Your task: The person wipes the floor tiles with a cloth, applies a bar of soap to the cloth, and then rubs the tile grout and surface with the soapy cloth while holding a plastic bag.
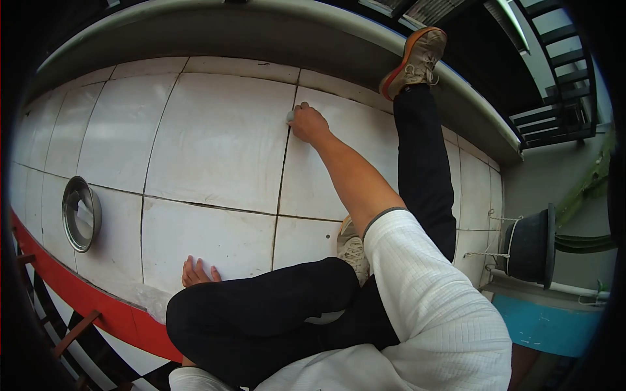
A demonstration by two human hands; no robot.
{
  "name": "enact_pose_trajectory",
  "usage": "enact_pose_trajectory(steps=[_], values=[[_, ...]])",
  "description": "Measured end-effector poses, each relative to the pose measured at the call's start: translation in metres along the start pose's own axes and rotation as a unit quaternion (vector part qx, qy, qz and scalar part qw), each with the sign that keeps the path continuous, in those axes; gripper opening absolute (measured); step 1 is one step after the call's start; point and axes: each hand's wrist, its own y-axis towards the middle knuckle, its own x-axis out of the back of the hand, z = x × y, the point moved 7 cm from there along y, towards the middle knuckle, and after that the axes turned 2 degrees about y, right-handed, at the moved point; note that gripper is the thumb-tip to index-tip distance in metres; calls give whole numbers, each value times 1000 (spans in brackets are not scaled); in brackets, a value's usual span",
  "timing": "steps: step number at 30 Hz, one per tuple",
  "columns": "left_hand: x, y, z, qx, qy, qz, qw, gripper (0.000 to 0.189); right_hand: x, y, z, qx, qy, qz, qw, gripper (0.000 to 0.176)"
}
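My right hand (309, 124) reaches far out over the white tiled floor (208, 137). Its fingers are closed round a small pale grey thing (291, 116), mostly covered by the hand, so its kind does not show. That thing is at a dark joint line between two large tiles. Beyond my bent knee, the fingers of my left hand (198, 272) lie stretched out on a tile with nothing visible in them; the knee hides the rest of that hand.
A metal bowl (68, 225) with something white inside stands at the left. Crumpled clear plastic (153, 301) lies beside the red edge (85, 280). A raised ledge (261, 26) runs along the far side, my shoe (417, 58) against it. A black pot (529, 247) hangs at right.
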Motion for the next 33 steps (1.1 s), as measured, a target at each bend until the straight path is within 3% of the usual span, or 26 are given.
enact_pose_trajectory(steps=[2,5,6,7,12,15,18,19,22,29,33], values=[[-1,4,-2,-11,-2,-4,1000,47,16,-4,0,-24,63,-4,998,41],[7,1,-9,-2,-9,16,1000,48,-6,15,-12,87,10,24,996,41],[8,6,-11,-3,-15,22,1000,48,24,6,-14,71,74,53,993,46],[6,5,-9,-14,-13,17,1000,47,38,5,-22,50,100,57,992,40],[6,4,-8,-29,-9,16,999,45,56,43,-70,34,101,-39,994,44],[2,4,-6,-42,-3,7,999,45,53,52,-54,153,107,-91,978,43],[-1,0,-2,-48,3,-4,999,46,39,60,-52,176,50,-74,980,44],[-2,-1,0,-52,1,-14,999,46,37,55,-51,159,69,-65,983,43],[-3,-2,2,-58,-2,-24,998,46,37,33,-29,232,115,-91,962,41],[-3,-2,3,-68,0,-26,997,46,35,63,-44,162,52,-72,983,43],[0,-2,0,-58,-4,-15,998,45,33,20,-23,220,101,-80,967,42]])
